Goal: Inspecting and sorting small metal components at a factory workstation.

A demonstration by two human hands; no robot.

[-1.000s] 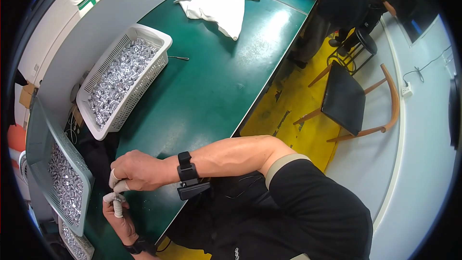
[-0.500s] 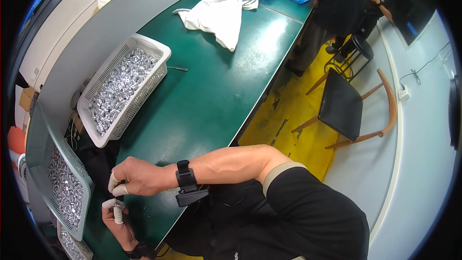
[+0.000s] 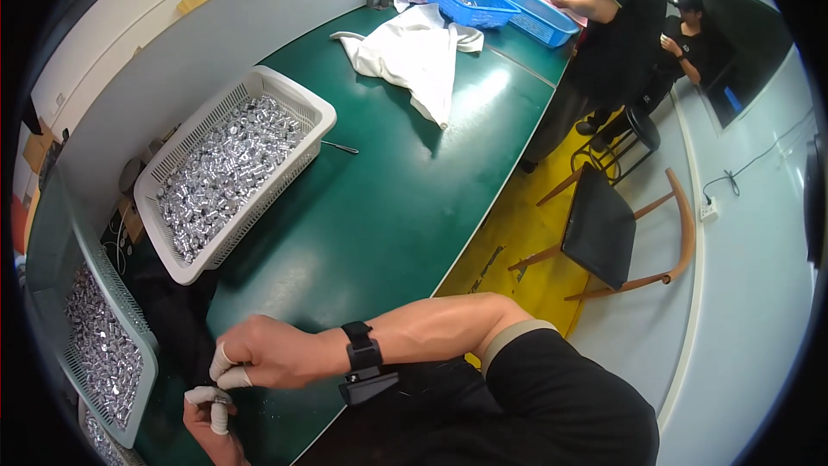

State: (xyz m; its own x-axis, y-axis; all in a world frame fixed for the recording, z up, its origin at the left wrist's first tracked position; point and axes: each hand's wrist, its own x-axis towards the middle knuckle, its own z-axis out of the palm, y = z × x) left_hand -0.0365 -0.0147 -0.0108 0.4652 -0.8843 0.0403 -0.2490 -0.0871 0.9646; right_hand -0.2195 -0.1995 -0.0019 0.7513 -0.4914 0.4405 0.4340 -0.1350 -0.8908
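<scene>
Centre: green tabletop. Left: white basket, perforated pattern; silver metal parts. Top: white cloth, blue basket. Right: yellow floor.

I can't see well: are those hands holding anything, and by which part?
I can't tell: the right hand has its fingertips near the left hand; anything pinched is too small to see.

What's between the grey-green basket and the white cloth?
In the head view, a white basket of silvery pieces lies between the grey-green basket and the white cloth.
</scene>
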